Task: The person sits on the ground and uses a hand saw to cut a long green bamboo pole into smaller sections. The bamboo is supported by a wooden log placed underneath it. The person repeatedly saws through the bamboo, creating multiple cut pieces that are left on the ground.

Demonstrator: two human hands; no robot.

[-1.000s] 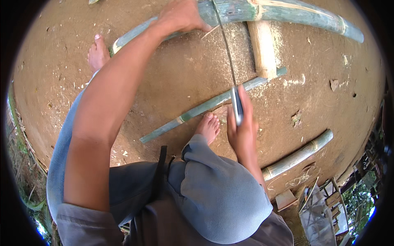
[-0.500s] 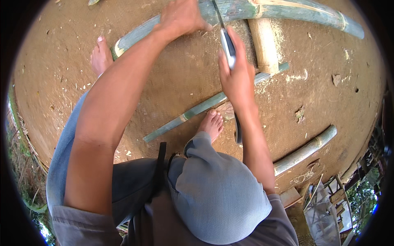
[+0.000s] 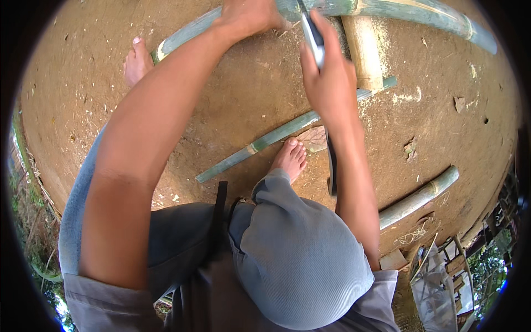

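Note:
A long green bamboo pole lies across the far edge of the head view. My left hand is closed on it, its fingers partly cut off by the picture's top edge. In my right hand is a handsaw with a white and black handle. Its thin dark blade points away from me and meets the pole just right of my left hand; most of the blade is out of view. A pale, short bamboo piece sits under the pole, with sawdust beside it.
A narrow green bamboo strip lies slantwise on the dirt, touching the short piece's near end. My bare feet are on the ground. Another bamboo length lies at right. A cluttered wooden frame stands at lower right.
My right hand has pushed the saw away from me, so its handle is now close to the pole. My left hand stays on the pole, and the whole view has shifted slightly.

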